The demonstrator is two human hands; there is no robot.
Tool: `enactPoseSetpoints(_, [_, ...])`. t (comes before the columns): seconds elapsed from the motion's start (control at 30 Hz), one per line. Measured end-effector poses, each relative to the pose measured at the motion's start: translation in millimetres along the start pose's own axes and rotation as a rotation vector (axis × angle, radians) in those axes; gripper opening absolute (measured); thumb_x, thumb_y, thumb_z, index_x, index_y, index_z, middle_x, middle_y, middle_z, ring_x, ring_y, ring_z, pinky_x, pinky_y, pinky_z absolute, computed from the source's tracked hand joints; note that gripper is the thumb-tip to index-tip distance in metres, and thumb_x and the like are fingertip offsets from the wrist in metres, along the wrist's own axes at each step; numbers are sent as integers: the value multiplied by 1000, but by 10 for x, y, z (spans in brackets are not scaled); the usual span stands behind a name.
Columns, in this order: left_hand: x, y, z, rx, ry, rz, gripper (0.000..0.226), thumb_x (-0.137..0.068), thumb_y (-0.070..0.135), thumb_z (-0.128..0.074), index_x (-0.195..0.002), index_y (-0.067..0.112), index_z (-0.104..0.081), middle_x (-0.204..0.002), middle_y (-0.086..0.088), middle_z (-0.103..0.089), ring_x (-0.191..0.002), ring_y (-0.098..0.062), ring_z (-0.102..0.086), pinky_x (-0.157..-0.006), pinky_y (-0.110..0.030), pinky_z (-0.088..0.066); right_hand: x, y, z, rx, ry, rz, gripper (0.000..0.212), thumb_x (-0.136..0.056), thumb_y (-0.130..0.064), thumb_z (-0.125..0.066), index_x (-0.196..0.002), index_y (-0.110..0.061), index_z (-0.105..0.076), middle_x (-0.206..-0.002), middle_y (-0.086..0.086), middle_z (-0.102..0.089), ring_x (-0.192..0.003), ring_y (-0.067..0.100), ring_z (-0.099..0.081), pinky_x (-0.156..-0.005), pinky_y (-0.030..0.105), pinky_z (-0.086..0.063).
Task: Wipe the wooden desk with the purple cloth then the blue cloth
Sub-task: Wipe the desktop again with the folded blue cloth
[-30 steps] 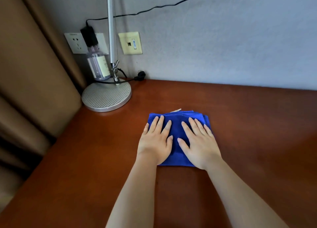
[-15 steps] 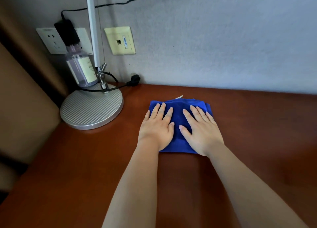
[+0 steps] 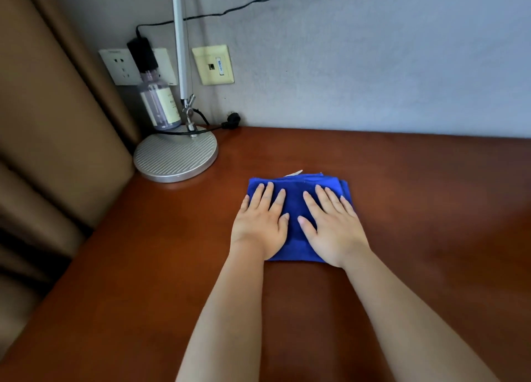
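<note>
At the far left we are looking at tan fabric folds (image 3: 51, 129) hanging beside the reddish-brown wooden desk (image 3: 149, 266). Next to them, at the desk's back left corner, a round ribbed silver lamp base (image 3: 175, 157) is sitting on the wood, and its slim silver pole (image 3: 180, 42) is rising out of the top of the view. A clear plastic bottle with a black cap and a pale label (image 3: 157, 100) is standing at the back of that base. On the grey wall behind it a white power socket plate (image 3: 120, 65) is carrying a black plug, and a black cable (image 3: 258, 4) is trailing up and to the right. Just right of the pole a cream wall plate with a small port (image 3: 213, 64) is showing.

Toward the middle of the desk, the folded blue cloth (image 3: 296, 206) is lying flat on the wood, well apart from the lamp base, with a small white tag peeking from its far edge. We are pressing our left hand (image 3: 260, 223) flat on the cloth's left half, fingers straight and slightly spread, gripping nothing. Just beside it, our right hand (image 3: 333, 226) is pressing the right half the same way, palm down and fingers extended. The two thumbs are lying near each other over the cloth's middle.
</note>
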State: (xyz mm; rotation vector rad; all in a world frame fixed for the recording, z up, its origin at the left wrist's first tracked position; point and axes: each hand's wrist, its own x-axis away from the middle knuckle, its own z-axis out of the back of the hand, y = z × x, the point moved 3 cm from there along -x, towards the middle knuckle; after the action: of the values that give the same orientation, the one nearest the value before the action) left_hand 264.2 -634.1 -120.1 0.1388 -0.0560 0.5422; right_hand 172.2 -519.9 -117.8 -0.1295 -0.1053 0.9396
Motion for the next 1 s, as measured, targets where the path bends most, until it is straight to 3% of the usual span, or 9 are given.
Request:
enactPoseSetpoints(0.13, [488,91,-58,8,-3,9,56,-104,41,-14,-154,24,3,-162,0,11,-148,-17,15,-120,-37,5,464,-91,-56,-1,11,5,62,-100,-51,-15,-154,-25,-3,-162,0,6,-148,14,9,-119,34,6])
enactPoseSetpoints(0.27, [898,154,-118,0,0,32,56,-104,41,-14,-154,24,4,-162,0,12,-148,-17,16,-120,-37,6,844,-196,-98,-11,0,20,86,-77,-59,15,-154,-25,-4,-162,-1,4,-148,15,7,-117,33,9])
enactPoseSetpoints(0.33, [990,167,-122,-3,-3,41,56,-104,41,-13,-154,24,5,-162,-1,12,-147,-17,17,-120,-38,6,921,-210,-106,-12,-1,25,92,-72,-58,19,-154,-25,-5,-162,0,3,-148,15,6,-116,32,9])
enactPoseSetpoints(0.73, [325,24,-34,-10,12,-8,55,-103,41,-13,-154,26,3,-162,2,11,-147,-15,16,-120,-37,6,327,-79,-85,-2,80,15,86,-78,-58,12,-154,-26,-10,-162,-2,-2,-148,13,3,-116,31,8])
enactPoseSetpoints(0.9, [-124,-54,-1,1,16,-29,55,-103,41,-14,-154,26,2,-162,1,10,-148,-16,15,-120,-37,5,-99,20,-66,23,66,-13,61,-99,-51,-14,-154,-27,-6,-162,-3,1,-148,12,5,-118,32,6])
enactPoseSetpoints(1.0, [-386,-102,23,6,18,-43,55,-103,41,-14,-154,26,2,-162,1,10,-148,-16,15,-120,-37,6,-341,61,-47,44,71,-33,71,-90,-57,2,-154,-27,-6,-162,-3,0,-148,12,4,-116,30,8])
